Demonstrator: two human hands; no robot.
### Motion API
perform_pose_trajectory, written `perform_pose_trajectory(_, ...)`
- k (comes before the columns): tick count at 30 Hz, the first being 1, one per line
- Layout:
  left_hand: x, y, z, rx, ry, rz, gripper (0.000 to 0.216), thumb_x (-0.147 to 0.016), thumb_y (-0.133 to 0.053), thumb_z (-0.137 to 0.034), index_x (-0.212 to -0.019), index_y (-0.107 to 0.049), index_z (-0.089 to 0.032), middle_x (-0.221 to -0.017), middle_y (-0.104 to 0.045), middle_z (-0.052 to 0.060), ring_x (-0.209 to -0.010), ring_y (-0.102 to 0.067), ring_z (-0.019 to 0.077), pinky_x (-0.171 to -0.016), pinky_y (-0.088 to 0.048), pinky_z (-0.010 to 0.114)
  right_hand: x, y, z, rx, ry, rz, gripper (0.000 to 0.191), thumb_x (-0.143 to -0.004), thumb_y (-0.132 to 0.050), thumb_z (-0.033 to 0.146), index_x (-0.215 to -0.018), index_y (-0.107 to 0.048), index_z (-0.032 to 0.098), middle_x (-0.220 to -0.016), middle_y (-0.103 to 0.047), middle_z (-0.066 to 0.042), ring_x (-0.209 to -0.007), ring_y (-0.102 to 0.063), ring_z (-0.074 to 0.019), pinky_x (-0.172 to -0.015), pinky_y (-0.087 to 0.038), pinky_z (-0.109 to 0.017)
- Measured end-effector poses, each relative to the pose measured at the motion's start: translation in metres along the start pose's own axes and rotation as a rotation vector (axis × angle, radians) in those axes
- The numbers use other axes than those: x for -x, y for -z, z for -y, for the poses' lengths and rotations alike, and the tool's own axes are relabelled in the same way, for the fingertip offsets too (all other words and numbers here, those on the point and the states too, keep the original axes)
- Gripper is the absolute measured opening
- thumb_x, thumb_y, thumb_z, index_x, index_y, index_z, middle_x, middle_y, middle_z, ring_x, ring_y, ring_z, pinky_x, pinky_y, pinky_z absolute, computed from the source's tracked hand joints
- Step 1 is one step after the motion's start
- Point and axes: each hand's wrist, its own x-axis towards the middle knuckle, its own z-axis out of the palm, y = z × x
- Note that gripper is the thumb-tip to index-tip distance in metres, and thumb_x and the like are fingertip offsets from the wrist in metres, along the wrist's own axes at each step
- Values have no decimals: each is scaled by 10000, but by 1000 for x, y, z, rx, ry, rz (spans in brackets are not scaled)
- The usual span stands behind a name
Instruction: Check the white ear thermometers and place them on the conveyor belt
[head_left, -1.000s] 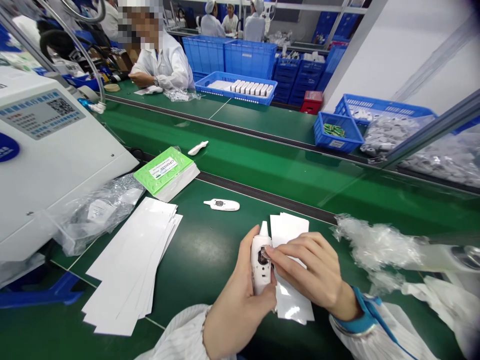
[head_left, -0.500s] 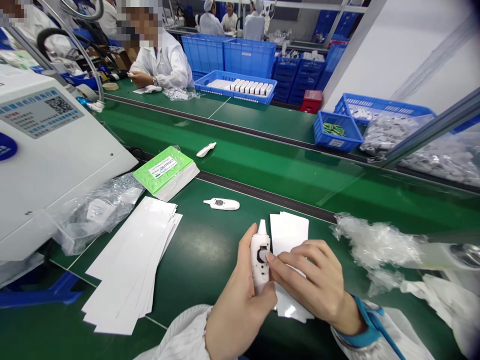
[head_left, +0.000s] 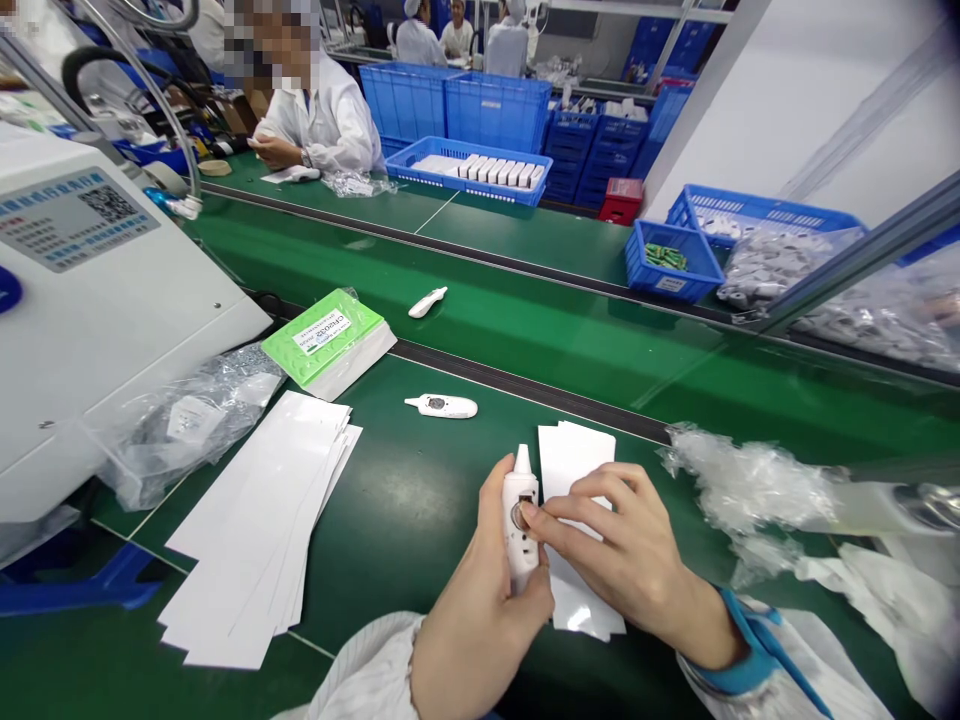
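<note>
My left hand (head_left: 472, 610) is wrapped round a small white handheld device (head_left: 519, 515) with a tapered tip, held upright over the green table. My right hand (head_left: 626, 560) has its fingertips pressed on a round part on the device's face; what they pinch, if anything, is too small to make out. Under my right hand lies a short stack of white sheets (head_left: 576, 470). A second white device (head_left: 442, 406) lies flat on the table beyond my hands, and a third one (head_left: 427, 301) lies on the conveyor belt.
A spread of long white sheets (head_left: 262, 530) lies left. A green-topped packet (head_left: 326, 340), a plastic bag (head_left: 180, 420) and a white machine (head_left: 97, 300) stand further left. Crumpled clear plastic (head_left: 750, 485) lies right. Blue bins (head_left: 675, 260) and a seated person in white (head_left: 322, 120) are across the belt.
The third device has ridden to the right along the belt. My right fingertips have shifted slightly on the held device's face. The held device has stayed upright.
</note>
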Motion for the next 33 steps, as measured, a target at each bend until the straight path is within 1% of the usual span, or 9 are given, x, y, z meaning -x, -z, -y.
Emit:
perform_pose_trajectory(2,1,0,-1,2,-6,-5,728,-907,-560,-277,-1529,-182,-285,-994,-558,75,-809,-574,203,-821,-524,405,-1,0,2,-100,-120,-11,145,-926,-583,110,-960,-672,219,-805,-697,2,-725,-545,-152,-726,-399,-355)
perform_pose_trajectory(5,2,0,-3,-13,-20,-24,718,-896,-569,-267,-1520,-215,-287,-1032,-551,86,-824,-567,204,-818,-518,393,-4,-2,5,-347,-436,2,38,-892,-659,211,-882,-631,233,-834,-632,-7,-778,-580,-163,-698,-455,-323)
perform_pose_trajectory(8,3,0,-4,-22,-15,-28,706,-897,-566,-263,-1513,-222,-291,-996,-548,76,-800,-556,200,-805,-514,384,-3,-5,3,-582,-716,52,162,-835,-714,280,-894,-569,235,-862,-602,-7,-804,-612,-171,-682,-520,-297)
perform_pose_trajectory(10,4,-1,-5,-8,-5,-10,698,-911,-556,-284,-1515,-207,-287,-936,-544,59,-741,-536,185,-776,-509,368,-2,-7,1,-742,-815,110,226,-822,-718,288,-977,-561,238,-907,-626,-16,-839,-638,-176,-719,-549,-303)
perform_pose_trajectory(13,5,-4,-8,23,40,-27,600,-961,-478,-385,-1502,-232,-295,-914,-540,43,-672,-501,152,-729,-490,322,-3,-7,-2,-974,-856,222,264,-861,-674,303,-1094,-571,232,-1014,-669,-53,-937,-663,-198,-793,-563,-332)
perform_pose_trajectory(17,5,-9,-13,49,86,-137,541,-978,-385,-513,-1468,-295,-303,-1025,-563,56,-687,-523,138,-651,-478,271,-10,-4,3,-1059,-843,276,130,-911,-621,314,-989,-632,210,-967,-696,-57,-957,-669,-228,-821,-552,-370)
perform_pose_trajectory(22,2,-10,-12,62,55,-149,538,-988,-383,-499,-1458,-316,-246,-658,-504,-34,-521,-417,101,-536,-402,227,-14,-6,12,-1038,-879,211,151,-921,-605,352,-969,-626,210,-946,-687,-52,-964,-655,-232,-807,-540,-360)
perform_pose_trajectory(29,-6,-7,-4,164,13,-119,528,-990,-394,-471,-1448,-321,-217,-581,-450,-57,-464,-371,91,-460,-344,212,-9,-11,14,-1060,-889,201,181,-969,-523,376,-1048,-577,222,-779,-671,-14,-801,-671,-199,-758,-551,-339)
perform_pose_trajectory(33,-16,-5,0,102,45,-125,557,-985,-391,-475,-1483,-281,-252,-775,-560,4,-541,-474,109,-528,-431,248,-6,-17,10,-1253,-918,256,250,-959,-520,428,-1102,-515,224,-855,-610,-6,-566,-624,-127,-554,-563,-277)
